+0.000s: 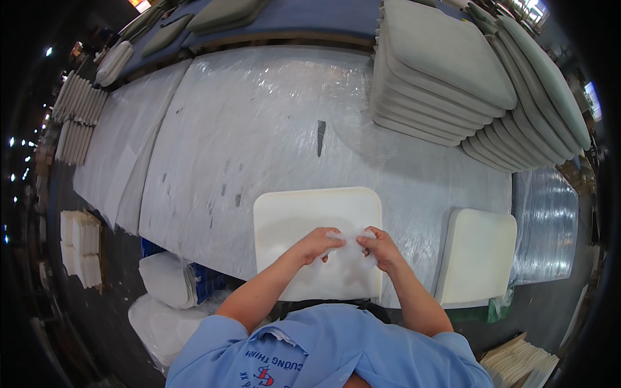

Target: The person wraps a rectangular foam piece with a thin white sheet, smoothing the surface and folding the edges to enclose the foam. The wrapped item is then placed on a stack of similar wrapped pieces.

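A white foam cushion pad (291,210) with rounded corners lies flat on the film-covered table, right in front of me. Over its middle, my left hand (320,243) is closed with thumb and fingers pinched on a small wad of thin white material (351,243). My right hand (380,247), a little to the right, pinches the other side of the same white material. Whether it is film, paper or fibre I cannot make out. A second white foam pad (482,249) lies to the right, near the table's front edge.
Clear plastic film covers the table (259,123), where a dark pointed piece (321,138) lies beyond the pad. Tall stacks of grey cushions (446,52) stand at the far right. White pads (167,279) sit low at the left, with more stacked pads (81,242) beyond.
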### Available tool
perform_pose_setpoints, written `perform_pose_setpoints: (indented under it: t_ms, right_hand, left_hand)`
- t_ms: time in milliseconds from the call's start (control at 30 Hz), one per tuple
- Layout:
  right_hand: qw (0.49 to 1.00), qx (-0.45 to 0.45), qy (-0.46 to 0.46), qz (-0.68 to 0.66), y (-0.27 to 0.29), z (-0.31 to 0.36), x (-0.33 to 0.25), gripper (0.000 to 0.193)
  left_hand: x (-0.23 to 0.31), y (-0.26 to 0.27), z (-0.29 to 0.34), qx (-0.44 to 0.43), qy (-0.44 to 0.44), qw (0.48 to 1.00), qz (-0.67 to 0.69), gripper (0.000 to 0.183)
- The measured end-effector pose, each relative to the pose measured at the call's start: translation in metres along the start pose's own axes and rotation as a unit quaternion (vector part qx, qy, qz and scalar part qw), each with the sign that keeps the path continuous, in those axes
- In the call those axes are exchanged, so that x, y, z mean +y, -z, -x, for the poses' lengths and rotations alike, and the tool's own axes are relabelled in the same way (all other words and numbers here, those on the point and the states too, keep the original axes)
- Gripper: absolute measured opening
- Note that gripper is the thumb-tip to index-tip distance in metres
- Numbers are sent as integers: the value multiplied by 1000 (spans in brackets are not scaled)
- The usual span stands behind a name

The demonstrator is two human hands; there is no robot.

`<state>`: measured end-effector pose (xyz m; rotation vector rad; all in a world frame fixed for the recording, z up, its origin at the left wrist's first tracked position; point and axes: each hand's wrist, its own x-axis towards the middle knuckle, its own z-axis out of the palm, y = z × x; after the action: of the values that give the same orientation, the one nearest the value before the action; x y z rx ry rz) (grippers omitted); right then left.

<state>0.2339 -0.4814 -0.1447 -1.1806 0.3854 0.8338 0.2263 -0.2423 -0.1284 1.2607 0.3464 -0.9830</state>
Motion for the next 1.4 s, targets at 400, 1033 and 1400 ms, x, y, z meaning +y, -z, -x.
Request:
perform_pose_setpoints:
  t_ms: [400,1033,1400]
  right_hand:
    - [990,-14,30,138,15,1,-50,31]
    - [704,238,342,575,75,-89,-6,30]
    - [753,262,365,480,58,-93,-16,32]
  left_hand:
    - [16,7,-33,4,-15,996,-88,14]
    - [3,-9,-119,214,-219,766,-565,60]
    - [24,-3,-112,198,-163,800,-542,60]
